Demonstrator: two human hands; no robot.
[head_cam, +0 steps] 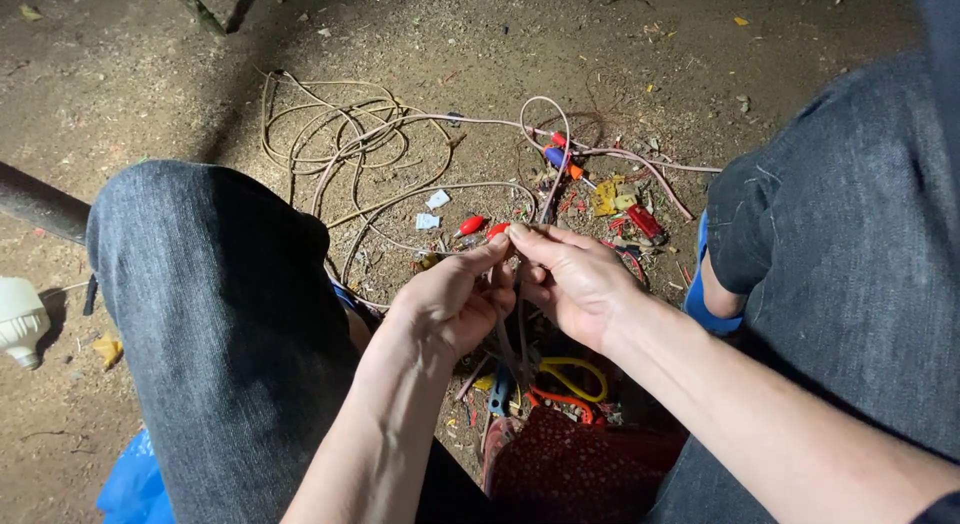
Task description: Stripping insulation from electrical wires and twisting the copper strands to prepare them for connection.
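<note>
Wire (521, 319), a thin pale pinkish cable, ran down between both hands at the centre of the scene, above the dirt ground (120, 74) and between the person's two denim-clad knees. The left hand (455, 299) was closed with thumb and fingertips pinched on the wire near its upper end. The right hand (575, 279) was likewise closed, its fingertips pinched on the same wire and touching those of the left hand. A small red connector (497, 229) sat just beyond the fingertips; whether it was attached to the wire could not be determined.

Farther away, a loose coil of similar pale cable (350, 144) lay spread on the ground, extending to the right. Red and orange connectors and yellow scraps (612, 196) lay scattered at the far right of the hands. Near the person, below the hands, lay a yellow loop (575, 374) and a dark red patterned cloth (580, 469). A white bulb (20, 319) rested at the left edge.
</note>
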